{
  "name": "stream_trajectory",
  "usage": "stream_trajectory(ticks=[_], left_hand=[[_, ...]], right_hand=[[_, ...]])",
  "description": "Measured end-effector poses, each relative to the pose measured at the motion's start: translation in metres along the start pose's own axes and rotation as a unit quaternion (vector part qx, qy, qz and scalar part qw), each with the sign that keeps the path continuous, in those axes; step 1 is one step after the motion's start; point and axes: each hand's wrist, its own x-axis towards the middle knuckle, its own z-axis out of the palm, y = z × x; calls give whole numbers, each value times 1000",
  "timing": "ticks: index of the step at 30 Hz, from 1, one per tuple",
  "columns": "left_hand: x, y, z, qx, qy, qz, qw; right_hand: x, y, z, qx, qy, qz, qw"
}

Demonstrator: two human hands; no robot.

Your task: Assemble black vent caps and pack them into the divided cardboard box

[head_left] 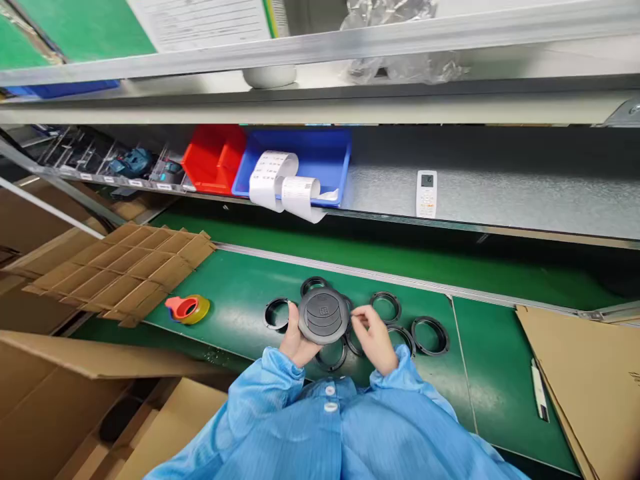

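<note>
Disc [323,315] in left hand [295,343], right hand [376,337] beside it

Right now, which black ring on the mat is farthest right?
The ring just past the right hand, wholly uncovered; the others lie further left, around the held disc.

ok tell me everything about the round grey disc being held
The round grey disc is dark, matte and plastic-looking, with curved slats across its face and a small square mark at the centre. It is tilted, facing the camera, above the green mat and the black rings. The left hand grips its lower left edge; the right hand is by its right edge, contact unclear.
</note>
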Motion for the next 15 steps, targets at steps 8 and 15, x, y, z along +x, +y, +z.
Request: stream_trajectory(ticks=[8, 15], left_hand=[[-59, 12, 4, -21, -32, -45, 998], [-75, 8, 4, -24, -9, -42, 999]], right_hand=[[-18, -43, 44, -247, -45, -201, 947], [-29, -45, 54, -230, -83, -193, 950]])
